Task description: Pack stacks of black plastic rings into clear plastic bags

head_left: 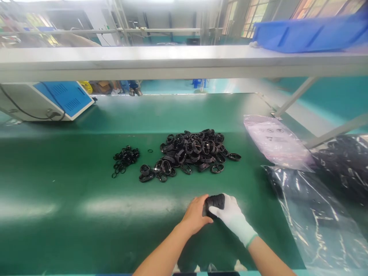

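The person's right hand point(230, 212) wears a thin, close-fitting white fabric glove point(240, 226), faintly mint-tinted toward the wrist and finished with a narrow green hem point(252, 239), while the left hand point(194, 215) and both forearms point(165, 249) are bare.

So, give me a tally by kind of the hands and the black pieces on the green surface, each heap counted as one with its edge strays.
Hands: 2 (bare left hand, gloved right hand)
Heaps: 2 (large coil heap, small ring heap)
Lone thin ring: 1
Held black stack: 1
Total: 6
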`<state>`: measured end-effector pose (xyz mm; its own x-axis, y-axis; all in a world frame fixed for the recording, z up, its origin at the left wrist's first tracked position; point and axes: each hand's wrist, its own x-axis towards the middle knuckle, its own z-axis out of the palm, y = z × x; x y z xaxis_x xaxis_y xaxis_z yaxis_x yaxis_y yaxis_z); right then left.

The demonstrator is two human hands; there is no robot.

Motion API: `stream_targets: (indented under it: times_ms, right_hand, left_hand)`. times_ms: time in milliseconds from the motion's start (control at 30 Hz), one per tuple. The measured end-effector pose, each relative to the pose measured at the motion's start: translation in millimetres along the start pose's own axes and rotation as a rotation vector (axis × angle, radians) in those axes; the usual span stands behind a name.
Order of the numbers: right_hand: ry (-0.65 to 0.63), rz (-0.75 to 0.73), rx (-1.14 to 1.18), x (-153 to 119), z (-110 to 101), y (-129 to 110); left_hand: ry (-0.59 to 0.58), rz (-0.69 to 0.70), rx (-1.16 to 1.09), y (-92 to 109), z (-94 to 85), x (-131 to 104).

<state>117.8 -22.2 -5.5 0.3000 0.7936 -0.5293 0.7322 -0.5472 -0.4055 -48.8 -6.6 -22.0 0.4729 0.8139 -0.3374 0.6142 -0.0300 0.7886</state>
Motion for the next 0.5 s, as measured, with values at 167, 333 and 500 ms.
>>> stream_targets:
  times_ms: [167, 333, 500]
  right_hand:
    - [-0.056, 0.016, 0.062, 1.1, 1.1, -0.4]
    - [-0.047, 0.022, 0.074, 2.1, 1.1, 0.1]
    - [-0.046, 0.024, 0.098, -0.1, -0.7, -1.9]
  left_hand:
    - [0.301, 0.058, 0.274, -3.9, -60.2, 33.6]
    - [0.245, 0.018, 0.330, -1.7, -108.0, 74.0]
    - [0.141, -0.108, 0.150, 4.6, -83.7, 48.0]
